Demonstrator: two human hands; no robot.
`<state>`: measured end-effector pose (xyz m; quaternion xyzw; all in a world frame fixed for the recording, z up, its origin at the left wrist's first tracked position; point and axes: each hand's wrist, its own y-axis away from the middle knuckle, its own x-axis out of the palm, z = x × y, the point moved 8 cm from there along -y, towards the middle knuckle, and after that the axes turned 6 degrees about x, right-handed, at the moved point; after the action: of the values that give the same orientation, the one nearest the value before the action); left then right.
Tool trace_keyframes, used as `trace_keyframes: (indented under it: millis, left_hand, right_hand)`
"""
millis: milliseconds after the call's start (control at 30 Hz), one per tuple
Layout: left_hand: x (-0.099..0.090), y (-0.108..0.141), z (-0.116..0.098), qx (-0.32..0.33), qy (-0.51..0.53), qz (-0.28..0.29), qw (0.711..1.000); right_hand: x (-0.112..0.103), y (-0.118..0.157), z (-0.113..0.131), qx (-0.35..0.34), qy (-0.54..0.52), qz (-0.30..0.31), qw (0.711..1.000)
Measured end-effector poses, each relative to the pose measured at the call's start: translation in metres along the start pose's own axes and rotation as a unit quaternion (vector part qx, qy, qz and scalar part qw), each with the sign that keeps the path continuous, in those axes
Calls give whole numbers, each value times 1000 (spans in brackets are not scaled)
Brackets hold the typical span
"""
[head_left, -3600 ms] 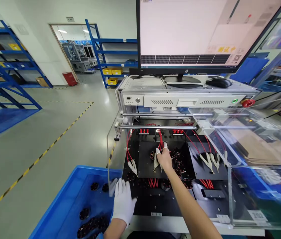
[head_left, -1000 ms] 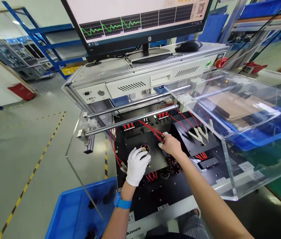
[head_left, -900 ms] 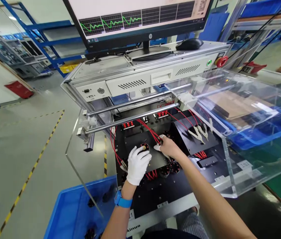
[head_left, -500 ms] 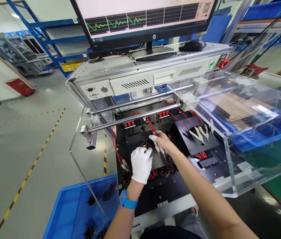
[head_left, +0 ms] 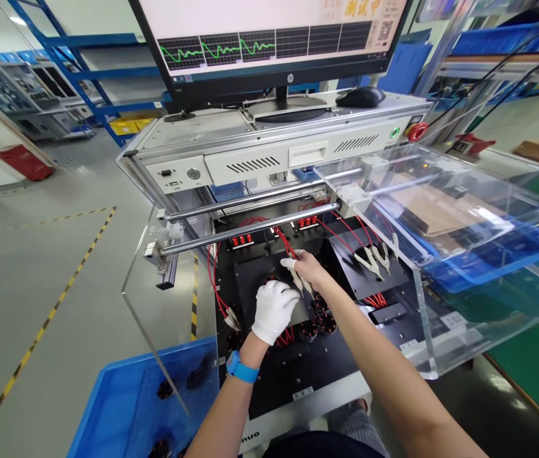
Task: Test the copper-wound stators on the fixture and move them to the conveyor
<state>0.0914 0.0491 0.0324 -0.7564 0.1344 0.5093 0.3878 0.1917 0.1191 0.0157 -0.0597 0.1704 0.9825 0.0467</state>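
My right hand [head_left: 308,268], with white covers on some fingertips, grips light-coloured test clips [head_left: 298,282] on red wires [head_left: 286,243] above the left black plate [head_left: 250,280]. My left hand [head_left: 273,312], in a white glove with a blue wrist strap [head_left: 242,367], is beside the clip tips. Its fingers are curled inward, and their tips are hidden, so what they hold cannot be made out. Just behind the glove shows part of a round dark motor coil [head_left: 270,280]. Several similar coils [head_left: 326,322] lie right of the plate, partly under my right forearm.
Spare clips lie on the left [head_left: 231,319] and on the right black plate [head_left: 369,264]. Metal rails [head_left: 250,232] cross above the work surface, and a clear cover [head_left: 469,254] stands at right. A blue bin [head_left: 121,381] holds more coils. The monitor [head_left: 269,44] shows green curves.
The gloved left hand has turned and its fingers have shifted right toward the clip tips. My right hand still holds the clips. The whole view has moved slightly.
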Motion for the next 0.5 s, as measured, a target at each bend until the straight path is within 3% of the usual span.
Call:
trace_keyframes:
  millis: [133,233,367,500]
  left_hand:
    - [-6,8,0,-43,5,6,999]
    - [-14,20,8,-74,-1,-29,997]
    - [-19,31,13,-49,3,-84,995]
    - [-20,30,11,-53,9,-100,994]
  right_hand:
    - [9,3,3,14,-31,22,999]
    - [13,5,4,24,-50,35,998]
    - [13,6,-1,35,-56,23,998]
    - [13,5,-10,39,-52,9,998]
